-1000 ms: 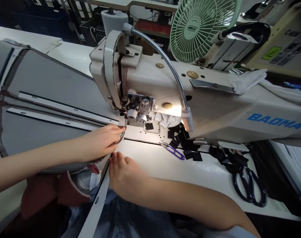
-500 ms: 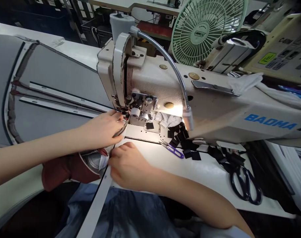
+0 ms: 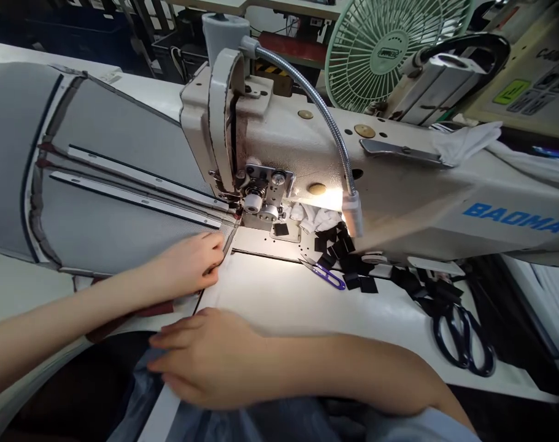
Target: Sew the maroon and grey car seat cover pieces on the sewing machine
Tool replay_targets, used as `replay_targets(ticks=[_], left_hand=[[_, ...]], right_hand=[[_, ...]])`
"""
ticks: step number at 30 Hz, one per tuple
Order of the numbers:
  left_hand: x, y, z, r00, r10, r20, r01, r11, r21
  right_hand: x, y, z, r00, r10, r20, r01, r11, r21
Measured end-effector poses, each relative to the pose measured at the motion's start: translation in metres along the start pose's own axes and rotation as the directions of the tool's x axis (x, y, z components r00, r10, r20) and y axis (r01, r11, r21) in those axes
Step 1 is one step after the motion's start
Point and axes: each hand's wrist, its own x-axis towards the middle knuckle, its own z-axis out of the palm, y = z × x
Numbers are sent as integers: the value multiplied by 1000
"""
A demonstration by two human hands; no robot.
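A grey mesh fabric panel [image 3: 123, 116] with dark edging lies left of the sewing machine, and its narrow corner runs under the machine's presser area [image 3: 242, 215]. Two white strips with dark edges [image 3: 136, 199] lie across the panel. My left hand [image 3: 191, 264] is closed, its curled fingers on the panel's near edge just left of the needle area. Lower down, my right hand [image 3: 210, 359] is open, fingers stretched leftward and slightly blurred, above a long white strip [image 3: 159, 414] that hangs over my lap. Dark red fabric [image 3: 154, 309] shows partly beneath my left forearm.
The sewing machine [image 3: 399, 196] spans the table, with a lit lamp [image 3: 351, 215] on a bendable neck. Purple thread snips [image 3: 327, 275], black fabric pieces [image 3: 369, 284] and black-handled scissors [image 3: 466, 344] lie to the right. A green fan [image 3: 389, 55] stands behind.
My right hand has moved down and left, its fingers opening off the white strip. My left hand has shifted slightly down and back from the needle. The dark red fabric is now mostly covered.
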Motion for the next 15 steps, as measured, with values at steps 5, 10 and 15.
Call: replay_targets(ticks=[5,10,15], left_hand=[[-10,-1,14,986,33,-165,-45,996,-73],[0,-2,9,996,-17,-84,5,990,-143],[16,-2,4,996,-48,-73,37,990,-136]], right_hand=[[-27,13,12,969,158,-190,-225,880,-419],[-12,19,38,966,-82,-243,-89,781,-618],[-10,22,28,967,-27,-255,-145,764,-628]])
